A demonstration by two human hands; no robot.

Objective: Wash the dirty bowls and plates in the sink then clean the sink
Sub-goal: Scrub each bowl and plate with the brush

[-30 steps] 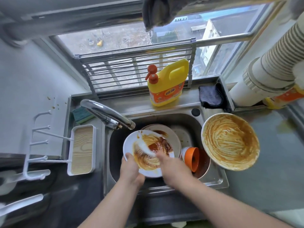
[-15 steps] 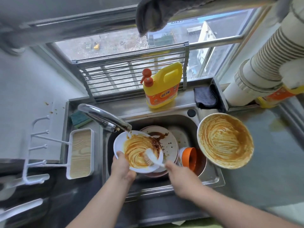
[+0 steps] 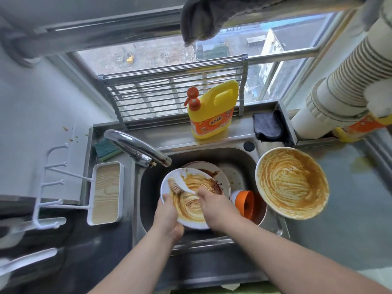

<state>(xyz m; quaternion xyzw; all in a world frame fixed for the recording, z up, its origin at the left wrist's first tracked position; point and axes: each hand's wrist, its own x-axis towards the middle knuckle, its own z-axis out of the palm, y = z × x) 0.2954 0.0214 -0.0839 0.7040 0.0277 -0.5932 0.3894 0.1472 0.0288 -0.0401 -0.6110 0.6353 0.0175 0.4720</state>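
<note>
Over the steel sink [image 3: 231,154], a left hand [image 3: 168,215] grips the near-left rim of a sauce-smeared white plate [image 3: 186,209] while the right hand [image 3: 214,205] clasps a white brush [image 3: 180,186] — bristles on the plate's far-left side. A smeared bowl [image 3: 292,183] rests at the sink's right edge, more dishes beneath.

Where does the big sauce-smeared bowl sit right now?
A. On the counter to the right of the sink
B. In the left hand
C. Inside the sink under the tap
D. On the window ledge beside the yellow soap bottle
A: the big bowl rests on the counter, right of the sink.
</note>
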